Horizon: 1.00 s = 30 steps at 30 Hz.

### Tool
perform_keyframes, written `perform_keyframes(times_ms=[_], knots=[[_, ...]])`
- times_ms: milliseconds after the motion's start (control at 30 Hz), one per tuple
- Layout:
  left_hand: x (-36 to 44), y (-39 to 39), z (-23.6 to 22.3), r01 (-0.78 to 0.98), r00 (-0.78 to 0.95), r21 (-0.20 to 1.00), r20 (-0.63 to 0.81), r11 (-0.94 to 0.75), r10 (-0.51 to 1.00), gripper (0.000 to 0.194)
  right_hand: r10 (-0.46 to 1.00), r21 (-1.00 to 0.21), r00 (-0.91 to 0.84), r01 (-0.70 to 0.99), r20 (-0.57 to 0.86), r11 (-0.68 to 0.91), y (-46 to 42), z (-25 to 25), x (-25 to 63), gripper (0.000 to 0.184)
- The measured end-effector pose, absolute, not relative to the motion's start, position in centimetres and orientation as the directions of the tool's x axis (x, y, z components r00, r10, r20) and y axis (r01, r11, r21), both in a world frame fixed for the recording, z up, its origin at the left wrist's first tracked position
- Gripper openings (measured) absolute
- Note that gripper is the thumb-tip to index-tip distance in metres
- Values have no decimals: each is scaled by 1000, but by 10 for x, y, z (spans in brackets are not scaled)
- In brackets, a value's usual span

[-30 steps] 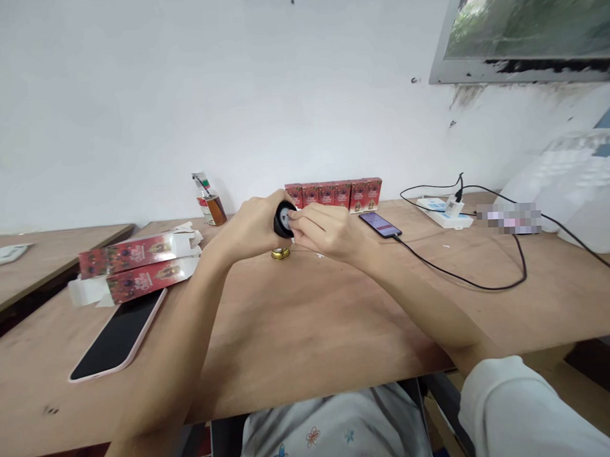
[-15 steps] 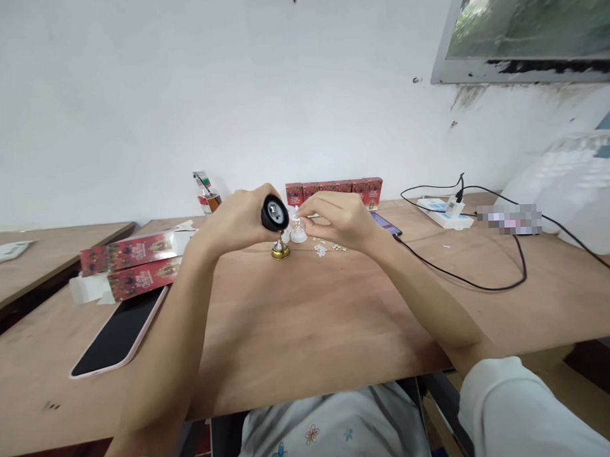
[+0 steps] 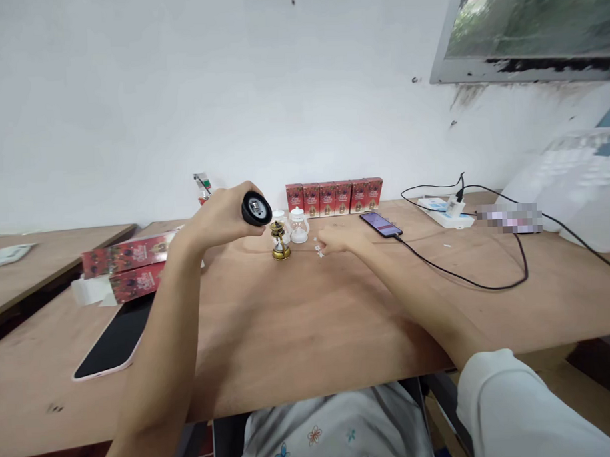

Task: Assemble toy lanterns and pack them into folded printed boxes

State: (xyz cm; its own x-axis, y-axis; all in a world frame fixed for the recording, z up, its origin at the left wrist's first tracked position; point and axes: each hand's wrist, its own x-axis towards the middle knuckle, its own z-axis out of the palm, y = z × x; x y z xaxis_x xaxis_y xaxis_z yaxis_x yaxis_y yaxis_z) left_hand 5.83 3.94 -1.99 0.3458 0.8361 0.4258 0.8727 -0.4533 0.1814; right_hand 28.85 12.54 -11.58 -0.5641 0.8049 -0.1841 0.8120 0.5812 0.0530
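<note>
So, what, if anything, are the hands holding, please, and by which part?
The left hand grips a black round item by its side; whether the right hand, at small white pieces, holds any is unclear.

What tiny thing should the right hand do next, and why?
Perhaps the right hand should pinch up one of the little white bits: it is down right by them, while the left hand holds the black round thing with its end facing the camera.

Table (image 3: 289, 336) | gold lantern (image 3: 280, 244) | white lanterns (image 3: 298, 227) | white bits (image 3: 319, 251) | red boxes (image 3: 327, 200)
</note>
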Motion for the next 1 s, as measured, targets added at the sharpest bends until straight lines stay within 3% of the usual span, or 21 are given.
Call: perform_keyframes(times_ms=[367,467,567,633,800,1000], knots=[[82,58,-44,737,555,223,338,-638,760,46,856,190,-516,843,16,504,117,-106,293,23],[88,58,-48,740,569,197,325,-643,755,47,840,165,-488,872,239,460,101,-83,295,26],[93,52,-46,708,597,199,343,-677,725,45,620,24,-451,820,642,572,75,-61,298,20],[95,46,-43,695,598,205,366,-689,713,44,460,-5,-412,741,786,671,58,-52,299,16],[98,33,-38,717,554,214,401,-663,729,40,234,150,-589,529,774,836,38,-49,297,11],[99,35,-39,727,552,194,407,-659,728,39,202,237,-623,548,756,802,48,-56,288,15]])
